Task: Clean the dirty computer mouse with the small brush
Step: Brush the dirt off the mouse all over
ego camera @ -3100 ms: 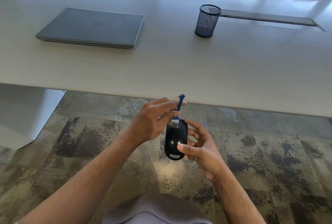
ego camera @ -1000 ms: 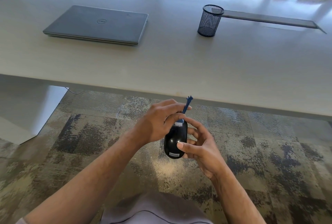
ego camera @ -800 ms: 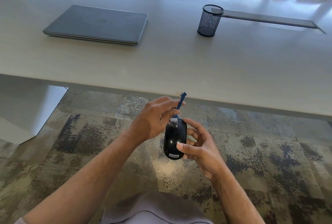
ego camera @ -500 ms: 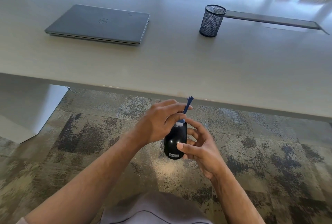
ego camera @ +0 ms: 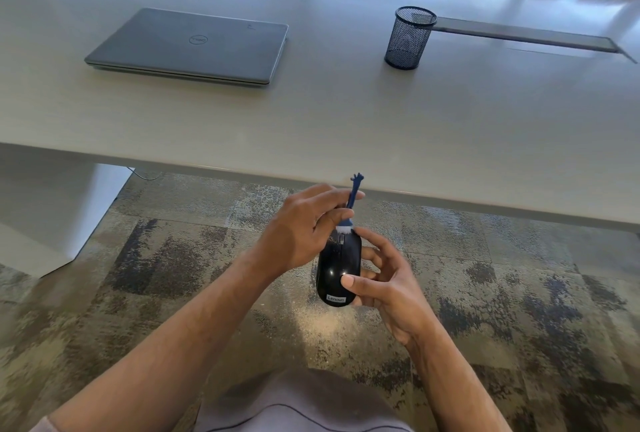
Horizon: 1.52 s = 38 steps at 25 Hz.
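A glossy black Lenovo mouse (ego camera: 337, 270) is held in the air below the table's near edge, above the carpet. My right hand (ego camera: 384, 287) holds it from the right side and underneath, thumb on its top near the rear. My left hand (ego camera: 298, 235) pinches a small blue brush (ego camera: 352, 199) with white bristles. The bristles touch the mouse's front end near the scroll wheel, and the handle points up and away from me.
A pale table (ego camera: 311, 112) spans the view ahead. On it lie a closed grey Dell laptop (ego camera: 194, 47) at the left and a black mesh pen cup (ego camera: 408, 38) at the right, beside a long grey cable tray lid (ego camera: 526, 38). Patterned carpet (ego camera: 519, 293) lies below.
The brush moves back and forth over the front of the mouse in short strokes. The right hand keeps the mouse steady in the same place.
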### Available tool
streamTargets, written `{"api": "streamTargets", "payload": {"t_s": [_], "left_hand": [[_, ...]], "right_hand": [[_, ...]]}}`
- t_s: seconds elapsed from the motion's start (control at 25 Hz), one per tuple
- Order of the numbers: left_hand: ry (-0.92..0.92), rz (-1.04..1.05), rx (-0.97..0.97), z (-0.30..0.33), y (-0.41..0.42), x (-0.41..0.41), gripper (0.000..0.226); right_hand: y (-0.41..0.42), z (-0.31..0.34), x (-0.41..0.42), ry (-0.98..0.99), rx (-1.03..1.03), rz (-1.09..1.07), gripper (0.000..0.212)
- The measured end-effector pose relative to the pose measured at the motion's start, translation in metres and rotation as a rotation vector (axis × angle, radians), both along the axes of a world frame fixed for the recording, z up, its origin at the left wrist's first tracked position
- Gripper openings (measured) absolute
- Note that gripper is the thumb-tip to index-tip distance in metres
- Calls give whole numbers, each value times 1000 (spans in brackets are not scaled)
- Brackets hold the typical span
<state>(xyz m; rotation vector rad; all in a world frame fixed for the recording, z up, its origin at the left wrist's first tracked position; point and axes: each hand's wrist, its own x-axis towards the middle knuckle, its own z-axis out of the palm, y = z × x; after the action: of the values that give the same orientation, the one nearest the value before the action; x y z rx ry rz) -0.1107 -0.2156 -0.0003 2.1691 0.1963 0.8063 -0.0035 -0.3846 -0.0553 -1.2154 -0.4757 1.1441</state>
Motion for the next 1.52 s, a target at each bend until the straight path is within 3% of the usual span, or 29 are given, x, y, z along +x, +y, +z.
{"api": "streamTargets", "payload": {"t_s": [0.16, 0.8, 1.12, 1.52], "left_hand": [[35, -82, 17, -1, -4, 1, 27], [32, -27, -38, 2, 1, 5, 27], [133, -10, -40, -8, 9, 0, 26], [46, 44, -92, -6, 9, 1, 28]], "right_hand": [[1, 1, 0, 17, 18, 11, 75], [0, 1, 3, 8, -24, 5, 80], [-1, -2, 3, 4, -17, 6, 77], [-2, -2, 3, -14, -29, -4, 77]]}}
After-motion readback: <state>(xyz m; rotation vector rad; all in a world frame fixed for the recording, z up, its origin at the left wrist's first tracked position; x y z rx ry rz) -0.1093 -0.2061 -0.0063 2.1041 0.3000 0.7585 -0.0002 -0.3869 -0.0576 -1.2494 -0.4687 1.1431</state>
